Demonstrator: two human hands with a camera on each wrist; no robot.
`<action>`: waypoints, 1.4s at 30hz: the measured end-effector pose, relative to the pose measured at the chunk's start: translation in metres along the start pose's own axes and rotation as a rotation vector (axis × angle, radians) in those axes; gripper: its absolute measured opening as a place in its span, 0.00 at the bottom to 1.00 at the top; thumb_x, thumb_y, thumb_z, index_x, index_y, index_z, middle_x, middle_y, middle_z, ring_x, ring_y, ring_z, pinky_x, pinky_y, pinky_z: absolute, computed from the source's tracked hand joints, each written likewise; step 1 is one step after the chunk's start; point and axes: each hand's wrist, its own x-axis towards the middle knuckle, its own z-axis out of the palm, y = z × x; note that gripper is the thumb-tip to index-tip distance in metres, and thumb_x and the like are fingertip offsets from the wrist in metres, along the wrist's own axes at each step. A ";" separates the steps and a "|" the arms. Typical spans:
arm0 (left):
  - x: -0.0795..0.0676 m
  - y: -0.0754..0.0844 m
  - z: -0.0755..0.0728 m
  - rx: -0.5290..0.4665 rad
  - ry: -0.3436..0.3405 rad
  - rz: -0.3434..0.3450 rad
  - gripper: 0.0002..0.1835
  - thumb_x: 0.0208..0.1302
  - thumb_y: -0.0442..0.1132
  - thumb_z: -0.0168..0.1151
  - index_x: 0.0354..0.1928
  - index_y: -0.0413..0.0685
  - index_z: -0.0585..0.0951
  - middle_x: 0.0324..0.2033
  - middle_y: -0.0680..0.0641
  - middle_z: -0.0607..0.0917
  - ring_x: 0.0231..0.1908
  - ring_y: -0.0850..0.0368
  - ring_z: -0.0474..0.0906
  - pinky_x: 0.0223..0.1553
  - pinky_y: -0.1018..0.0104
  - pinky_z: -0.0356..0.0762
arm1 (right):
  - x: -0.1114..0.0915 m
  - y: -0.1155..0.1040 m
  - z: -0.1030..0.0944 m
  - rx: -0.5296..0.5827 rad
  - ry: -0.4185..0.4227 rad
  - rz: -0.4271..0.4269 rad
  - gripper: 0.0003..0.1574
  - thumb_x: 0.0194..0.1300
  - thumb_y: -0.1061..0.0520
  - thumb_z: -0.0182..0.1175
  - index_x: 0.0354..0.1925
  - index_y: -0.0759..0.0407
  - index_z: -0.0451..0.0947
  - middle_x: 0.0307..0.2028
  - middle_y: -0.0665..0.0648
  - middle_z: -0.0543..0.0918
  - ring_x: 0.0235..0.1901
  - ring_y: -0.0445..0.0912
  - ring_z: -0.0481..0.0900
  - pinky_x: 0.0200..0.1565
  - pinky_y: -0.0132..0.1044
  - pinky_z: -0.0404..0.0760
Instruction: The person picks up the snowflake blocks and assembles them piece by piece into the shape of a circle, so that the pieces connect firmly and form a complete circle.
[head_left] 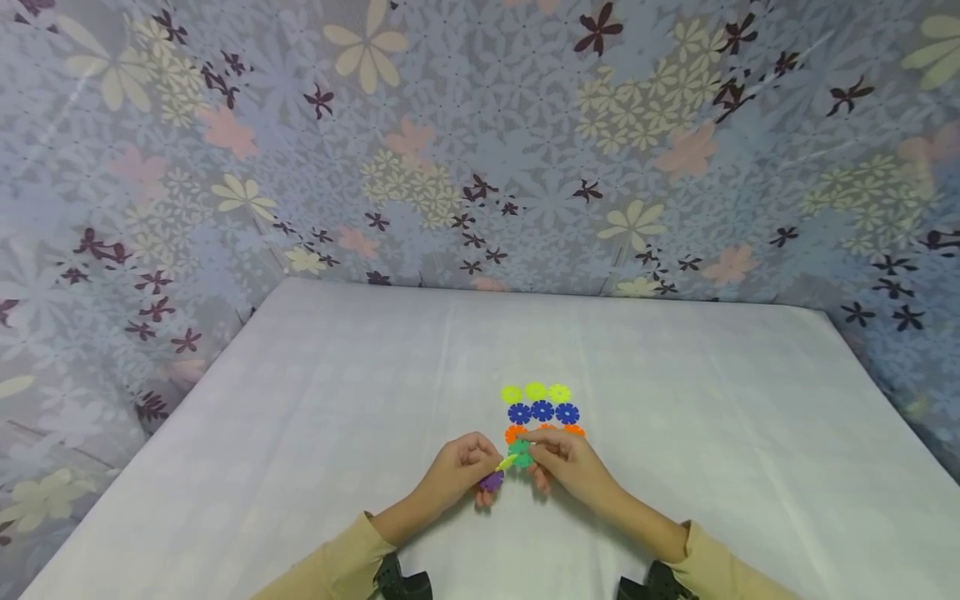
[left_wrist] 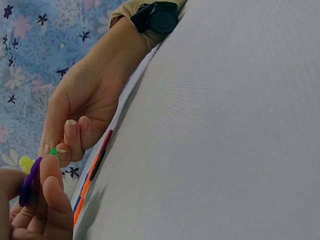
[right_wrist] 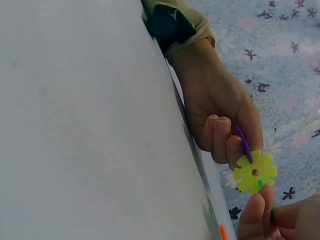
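Note:
My left hand (head_left: pixel 459 468) pinches a purple notched plastic disc (head_left: pixel 492 481). A yellow notched disc (right_wrist: pixel 255 172) with a round centre hole is joined to it, the purple one standing crosswise in its rim in the right wrist view. My right hand (head_left: pixel 576 471) pinches a green notched disc (head_left: pixel 520 454) between thumb and fingers. The green disc meets the yellow disc's rim opposite the purple one. How deep it sits in the notch is hidden by fingertips. Both hands are above the white-covered table, close together.
Beyond the hands lie rows of loose notched discs: yellow-green discs (head_left: pixel 536 390) farthest, blue discs (head_left: pixel 542 410) in the middle, orange discs (head_left: pixel 515 433) nearest and partly covered by my right hand. A flower-patterned cloth (head_left: pixel 480 150) stands behind the white table (head_left: pixel 337 375).

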 end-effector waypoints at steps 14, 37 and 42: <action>-0.007 0.023 0.003 0.214 0.000 -0.073 0.08 0.66 0.33 0.49 0.35 0.32 0.73 0.08 0.53 0.67 0.05 0.66 0.63 0.08 0.74 0.64 | 0.005 0.001 0.010 0.074 -0.135 -0.121 0.10 0.65 0.67 0.48 0.41 0.75 0.60 0.25 0.74 0.73 0.19 0.44 0.73 0.22 0.32 0.74; -0.009 0.037 0.006 0.127 0.139 -0.052 0.07 0.64 0.28 0.48 0.33 0.26 0.71 0.11 0.54 0.70 0.08 0.68 0.61 0.10 0.77 0.61 | 0.015 0.015 -0.009 -1.093 0.008 -0.546 0.14 0.54 0.55 0.64 0.41 0.56 0.82 0.27 0.45 0.64 0.27 0.40 0.56 0.28 0.31 0.59; -0.007 0.034 0.008 0.094 0.132 -0.066 0.08 0.64 0.29 0.48 0.33 0.26 0.70 0.12 0.54 0.71 0.08 0.68 0.61 0.10 0.77 0.62 | 0.014 0.014 -0.008 -1.005 0.007 -0.566 0.05 0.50 0.56 0.67 0.30 0.51 0.82 0.32 0.47 0.70 0.31 0.41 0.61 0.29 0.31 0.66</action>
